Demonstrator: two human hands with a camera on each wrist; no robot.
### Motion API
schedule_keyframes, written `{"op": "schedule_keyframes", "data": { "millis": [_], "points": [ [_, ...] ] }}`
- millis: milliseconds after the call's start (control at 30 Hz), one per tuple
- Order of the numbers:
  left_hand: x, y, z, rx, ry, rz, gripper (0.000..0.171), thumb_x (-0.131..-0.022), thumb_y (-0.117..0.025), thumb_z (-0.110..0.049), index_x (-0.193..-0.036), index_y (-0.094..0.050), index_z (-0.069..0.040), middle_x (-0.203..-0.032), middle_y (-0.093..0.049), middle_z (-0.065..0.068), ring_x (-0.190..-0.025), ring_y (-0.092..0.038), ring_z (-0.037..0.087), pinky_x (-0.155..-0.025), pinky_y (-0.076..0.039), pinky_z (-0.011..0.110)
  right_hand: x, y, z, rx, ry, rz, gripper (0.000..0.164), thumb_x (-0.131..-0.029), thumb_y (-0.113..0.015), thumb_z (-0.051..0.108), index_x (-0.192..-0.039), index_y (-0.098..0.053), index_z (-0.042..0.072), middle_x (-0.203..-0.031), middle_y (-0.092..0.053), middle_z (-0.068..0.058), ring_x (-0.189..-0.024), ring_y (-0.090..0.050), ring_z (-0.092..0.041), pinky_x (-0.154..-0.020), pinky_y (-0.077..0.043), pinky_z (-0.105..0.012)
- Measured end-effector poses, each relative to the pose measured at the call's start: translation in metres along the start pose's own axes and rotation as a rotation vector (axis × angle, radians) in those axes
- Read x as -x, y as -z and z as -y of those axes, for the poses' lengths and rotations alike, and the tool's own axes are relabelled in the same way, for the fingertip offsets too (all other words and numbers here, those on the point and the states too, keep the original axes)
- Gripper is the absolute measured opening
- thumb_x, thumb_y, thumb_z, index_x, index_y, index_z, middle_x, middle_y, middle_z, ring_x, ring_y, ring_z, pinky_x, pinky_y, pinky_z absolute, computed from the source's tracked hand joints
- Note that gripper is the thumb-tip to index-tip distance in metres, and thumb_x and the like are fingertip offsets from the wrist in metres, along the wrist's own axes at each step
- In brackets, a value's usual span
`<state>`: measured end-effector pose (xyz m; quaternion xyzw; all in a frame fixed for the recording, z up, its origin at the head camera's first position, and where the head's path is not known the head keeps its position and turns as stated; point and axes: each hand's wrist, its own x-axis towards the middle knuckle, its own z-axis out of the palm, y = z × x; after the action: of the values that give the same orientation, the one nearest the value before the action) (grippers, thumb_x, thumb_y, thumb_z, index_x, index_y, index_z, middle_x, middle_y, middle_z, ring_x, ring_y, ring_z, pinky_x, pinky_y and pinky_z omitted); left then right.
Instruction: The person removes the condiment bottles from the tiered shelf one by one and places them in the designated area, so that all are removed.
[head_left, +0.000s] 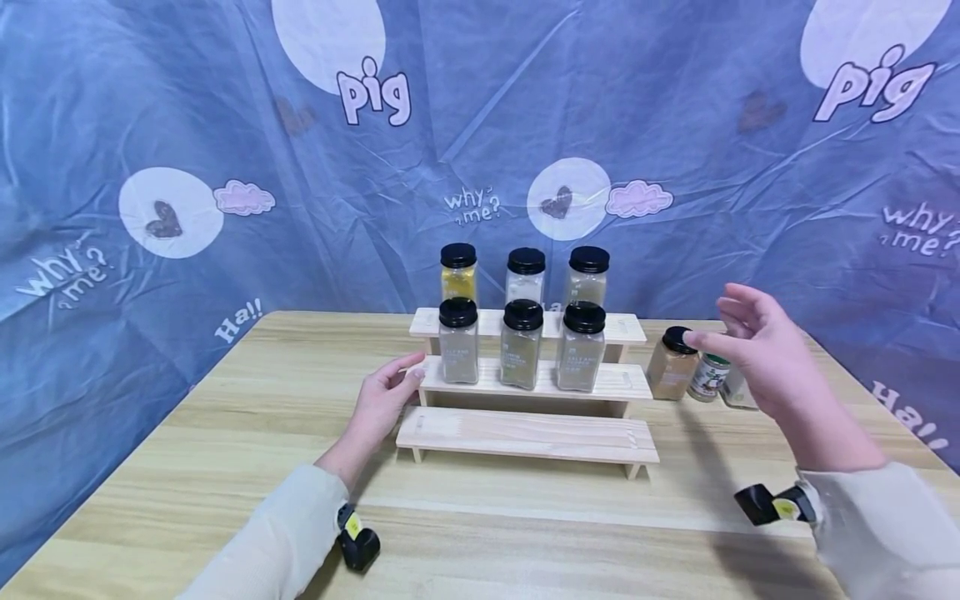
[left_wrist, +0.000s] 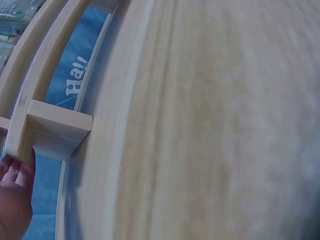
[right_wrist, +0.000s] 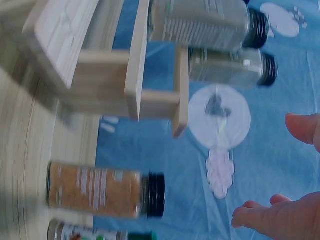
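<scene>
The brown jar [head_left: 672, 371] stands on the table [head_left: 187, 483] at 3 o'clock from the wooden rack [head_left: 525, 429]. It looks hard and smooth, so it may slip or crack; hold its middle. The right hand [head_left: 778, 371] has fingers apart, holding nothing. The left hand [head_left: 381, 402] pinches the rack's 9 o'clock end.

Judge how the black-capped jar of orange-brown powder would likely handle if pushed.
The jar probably won't roll, since its sides look flat. Being taller than wide, it may tip if pushed near its black cap. It could knock the green-capped bottle beside it.
</scene>
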<state>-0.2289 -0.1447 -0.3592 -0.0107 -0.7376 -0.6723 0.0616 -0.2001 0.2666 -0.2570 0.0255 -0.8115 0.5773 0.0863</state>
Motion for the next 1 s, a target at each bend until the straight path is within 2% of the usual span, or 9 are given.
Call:
{"op": "schedule_keyframes", "data": {
  "millis": [100,333,533,633,800,1000],
  "points": [
    [0.000,0.000,0.000,0.000,0.003,-0.005,0.035,-0.091,-0.058,-0.010,-0.125,-0.057,-0.002,-0.132,-0.052,0.012,-0.091,-0.059,0.002,-0.082,-0.053,0.026,0.003,-0.010,0.005,0.018,0.006,0.036,0.085,-0.086,-0.064,0.010,-0.149,-0.006,0.010,-0.151,-0.011,-0.024,-0.140,-0.010,-0.034,-0.114,-0.017,-0.031],
    [0.000,0.001,0.001,-0.007,0.003,-0.013,0.035,-0.091,-0.058,-0.011,-0.125,-0.057,-0.002,-0.131,-0.053,0.013,-0.091,-0.059,0.003,-0.083,-0.053,0.027,0.009,-0.034,0.015,0.031,0.000,0.108,0.089,-0.084,-0.068,0.012,-0.148,-0.007,0.004,-0.150,-0.013,-0.025,-0.138,-0.013,-0.039,-0.110,-0.018,-0.053],
    [0.001,0.001,0.002,0.002,0.006,-0.009,0.035,-0.091,-0.057,-0.010,-0.125,-0.056,-0.002,-0.133,-0.052,0.011,-0.097,-0.058,0.007,-0.083,-0.053,0.027,0.015,-0.053,0.017,-0.002,-0.031,0.169,0.090,-0.083,-0.069,0.014,-0.147,-0.008,0.002,-0.150,-0.013,-0.024,-0.138,-0.015,-0.037,-0.110,-0.020,-0.053],
    [0.001,0.000,0.002,0.003,0.004,-0.006,0.035,-0.091,-0.058,-0.010,-0.125,-0.056,-0.002,-0.134,-0.051,0.012,-0.099,-0.058,0.008,-0.084,-0.053,0.028,0.017,-0.061,0.016,0.015,-0.040,0.178,0.091,-0.082,-0.071,0.016,-0.147,-0.010,0.002,-0.150,-0.015,-0.024,-0.138,-0.017,-0.038,-0.109,-0.023,-0.054],
    [0.001,-0.001,0.001,0.013,0.008,-0.013,0.035,-0.090,-0.058,-0.010,-0.125,-0.057,-0.003,-0.131,-0.054,0.012,-0.091,-0.059,0.002,-0.082,-0.053,0.025,0.021,-0.072,0.014,0.028,-0.040,0.198,0.090,-0.080,-0.072,0.018,-0.146,-0.013,0.002,-0.149,-0.019,-0.025,-0.137,-0.019,-0.040,-0.107,-0.025,-0.055],
    [0.001,0.000,0.001,0.016,-0.004,-0.004,0.035,-0.091,-0.058,-0.009,-0.125,-0.056,-0.002,-0.130,-0.054,0.014,-0.086,-0.059,-0.004,-0.081,-0.053,0.024,0.022,-0.085,0.013,-0.013,-0.032,0.197,0.086,-0.081,-0.071,0.014,-0.145,-0.016,0.000,-0.145,-0.026,-0.026,-0.135,-0.025,-0.041,-0.108,-0.028,-0.051]
  ]
}}
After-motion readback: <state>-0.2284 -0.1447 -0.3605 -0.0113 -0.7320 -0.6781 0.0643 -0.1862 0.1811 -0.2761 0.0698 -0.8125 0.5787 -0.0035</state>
